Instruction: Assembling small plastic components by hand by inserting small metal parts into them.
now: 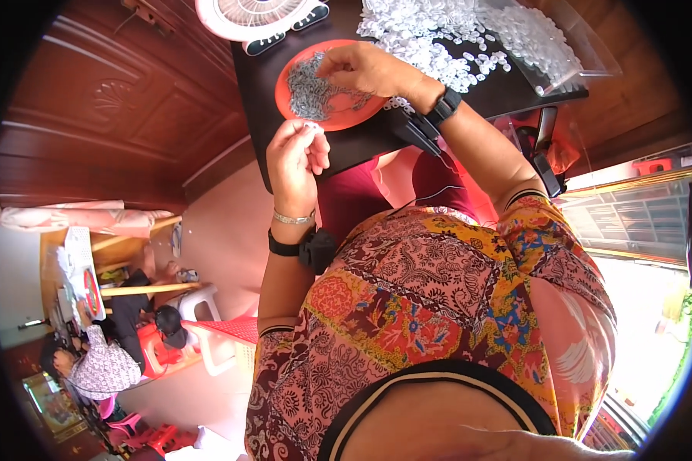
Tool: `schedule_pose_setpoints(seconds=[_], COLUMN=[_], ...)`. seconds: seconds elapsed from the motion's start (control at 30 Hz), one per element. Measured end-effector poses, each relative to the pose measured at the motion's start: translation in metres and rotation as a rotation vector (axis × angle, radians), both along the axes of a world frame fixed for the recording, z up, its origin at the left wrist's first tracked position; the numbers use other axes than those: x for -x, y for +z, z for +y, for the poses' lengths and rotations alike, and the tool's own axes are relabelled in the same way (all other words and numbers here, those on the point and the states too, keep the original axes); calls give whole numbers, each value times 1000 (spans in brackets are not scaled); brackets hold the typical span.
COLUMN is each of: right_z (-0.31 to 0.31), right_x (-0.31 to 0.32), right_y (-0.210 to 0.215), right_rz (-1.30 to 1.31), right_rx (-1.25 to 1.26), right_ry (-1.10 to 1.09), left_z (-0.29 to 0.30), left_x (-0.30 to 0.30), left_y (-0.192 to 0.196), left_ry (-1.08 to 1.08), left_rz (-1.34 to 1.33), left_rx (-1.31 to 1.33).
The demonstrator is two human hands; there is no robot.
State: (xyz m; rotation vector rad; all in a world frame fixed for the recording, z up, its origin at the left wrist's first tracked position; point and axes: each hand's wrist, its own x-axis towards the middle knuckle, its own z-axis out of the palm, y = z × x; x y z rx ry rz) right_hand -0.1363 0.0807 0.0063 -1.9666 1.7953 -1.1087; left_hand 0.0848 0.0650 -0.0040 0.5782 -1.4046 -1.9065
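My left hand (294,165) is closed at the near edge of an orange-red plate (347,119), its thumb and finger pinching a small white plastic piece (310,125). Small grey metal parts (307,94) lie heaped on the plate's left side; their exact kind is too small to tell. Over the plate, my right hand (373,71) reaches in from the right with its fingertips drawn together at the metal parts. Whatever those fingertips hold is too small to make out.
Many oval white plastic pieces (427,46) are spread on the dark table (284,157), right of the plate. More fill a clear tray (557,77) at the right. A white fan (257,14) stands behind the plate. Other people sit around a patterned shirt (108,365) at far left.
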Motion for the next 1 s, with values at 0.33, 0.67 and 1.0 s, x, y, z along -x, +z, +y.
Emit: schedule_pose_setpoints(seconds=[0.33,0.67,1.0], right_z=[51,76,79], right_x=[-7,-25,-24], right_y=[14,20,18], right_rz=[-892,-754,-645], right_rx=[-32,124,125], right_ry=[183,198,179], left_z=[9,24,24], left_x=[26,41,42], left_y=[24,31,27], left_ry=[-38,-85,-76], left_rz=[80,52,-19], left_rx=[129,170,247])
